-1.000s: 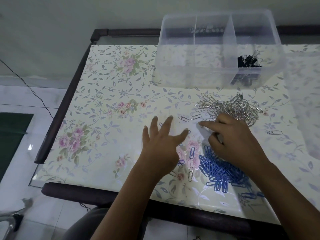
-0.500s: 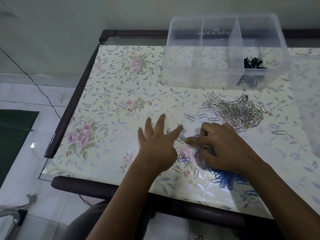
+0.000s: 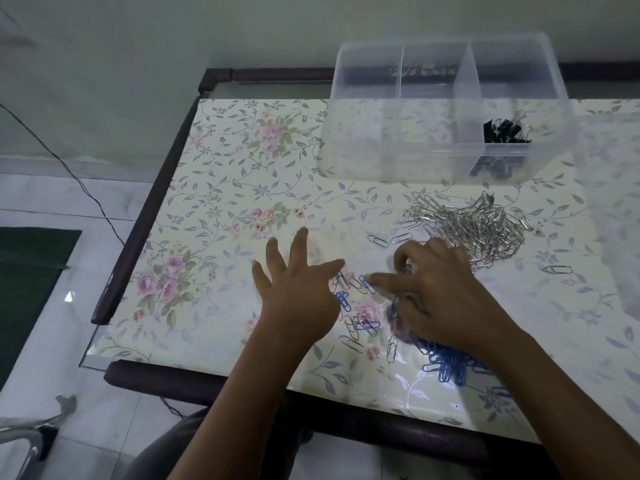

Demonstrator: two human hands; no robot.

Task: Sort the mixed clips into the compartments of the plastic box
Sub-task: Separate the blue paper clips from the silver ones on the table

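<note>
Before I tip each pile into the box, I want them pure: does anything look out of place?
Yes. One silver clip lies alone, right of the silver pile. Between the left hand and right hand, silver and blue clips lie mixed, beside the blue pile.

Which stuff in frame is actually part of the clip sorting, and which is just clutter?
In the job:
plastic box; black binder clips in its right compartment; silver paper clip pile; blue paper clip pile; mixed loose clips between left hand and right hand.

Just lying about:
floor cable; green mat; metal frame, lower left.
</note>
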